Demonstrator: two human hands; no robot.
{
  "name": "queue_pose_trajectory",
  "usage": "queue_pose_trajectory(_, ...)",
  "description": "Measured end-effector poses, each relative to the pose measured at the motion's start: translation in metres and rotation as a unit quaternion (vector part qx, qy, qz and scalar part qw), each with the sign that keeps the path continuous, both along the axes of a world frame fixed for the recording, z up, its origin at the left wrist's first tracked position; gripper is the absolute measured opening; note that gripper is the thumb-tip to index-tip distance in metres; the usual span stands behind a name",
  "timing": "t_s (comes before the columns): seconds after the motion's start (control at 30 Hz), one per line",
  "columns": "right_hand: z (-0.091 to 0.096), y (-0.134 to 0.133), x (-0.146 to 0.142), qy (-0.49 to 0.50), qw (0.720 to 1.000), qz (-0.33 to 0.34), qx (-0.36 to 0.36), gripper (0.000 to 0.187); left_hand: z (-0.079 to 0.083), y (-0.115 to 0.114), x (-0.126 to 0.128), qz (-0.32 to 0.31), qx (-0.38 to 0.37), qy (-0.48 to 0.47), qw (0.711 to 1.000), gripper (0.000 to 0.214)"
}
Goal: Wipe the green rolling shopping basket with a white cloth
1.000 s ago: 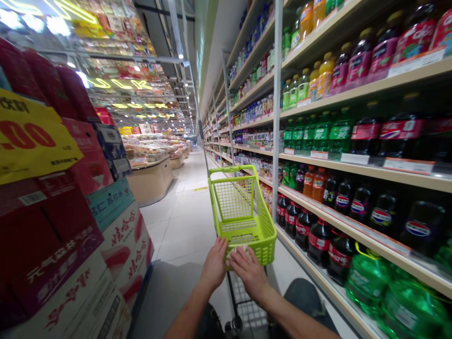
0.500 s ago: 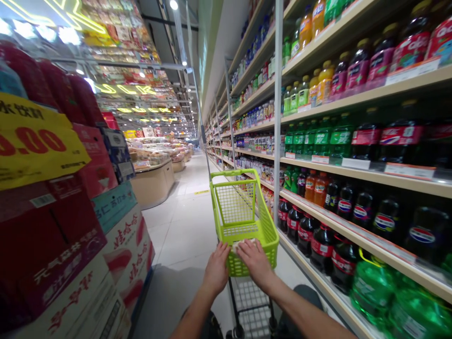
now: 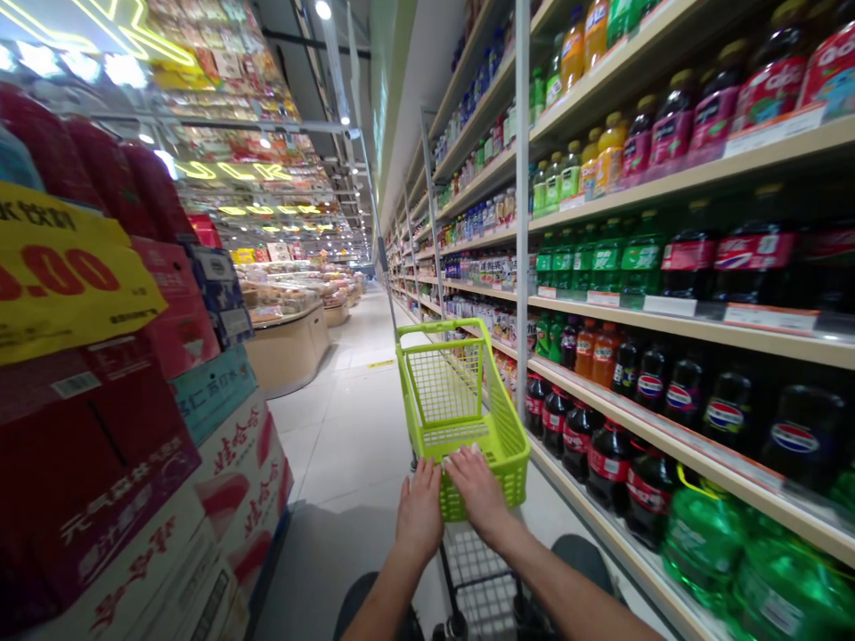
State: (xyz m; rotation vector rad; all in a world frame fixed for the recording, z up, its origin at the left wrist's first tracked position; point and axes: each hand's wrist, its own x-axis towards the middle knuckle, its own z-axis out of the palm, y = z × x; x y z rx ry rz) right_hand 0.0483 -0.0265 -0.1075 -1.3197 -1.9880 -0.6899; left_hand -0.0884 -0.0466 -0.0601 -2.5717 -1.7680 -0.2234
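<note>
The green basket (image 3: 502,427) of a trolley stood in the aisle directly in front of the person, close beside the drink shelves (image 3: 828,349), its inside open to view and its wire lower rack (image 3: 477,570) showing beneath. The left hand (image 3: 422,507) lay on the near rim, fingers together and pointing forward; the right hand (image 3: 477,490) rested just beside it on the same rim, a little further to the right. Each grip was laid over the edge from above, but how tightly the fingers closed could not be told, as the backs of the hands hid their undersides. Something pale (image 3: 475,449) peeped out at the right fingertips, too covered to identify. On the right, dark cola bottles (image 3: 607,458) and large green bottles (image 3: 708,534) lined the lowest level. On the left rose stacked cartons (image 3: 233,463) with a yellow price sign (image 3: 73,267), and farther off a rounded display stand (image 3: 287,352) stood on the pale floor (image 3: 354,427).
</note>
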Motion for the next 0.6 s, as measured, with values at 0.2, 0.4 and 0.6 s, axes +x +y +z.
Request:
queue_pose_trajectory(0.2, 0.013, -0.009, 0.066, -0.003, 0.996, -0.077, -0.044, 0.038, -0.006, 0.0, 0.002, -0.004, 0.014, -0.002, 1.0, 0.063)
queue_pose_trajectory(0.4, 0.002, -0.012, 0.041, 0.022, 0.997, -0.062, -0.044, 0.038, -0.01, 0.0, 0.007, -0.002, 0.021, -0.006, 1.0, 0.064)
queue_pose_trajectory(0.6, -0.005, -0.009, 0.015, 0.005, 1.0, 0.0, -0.018, 0.034, -0.01, 0.001, 0.001, -0.001, 0.025, 0.004, 1.0, 0.063)
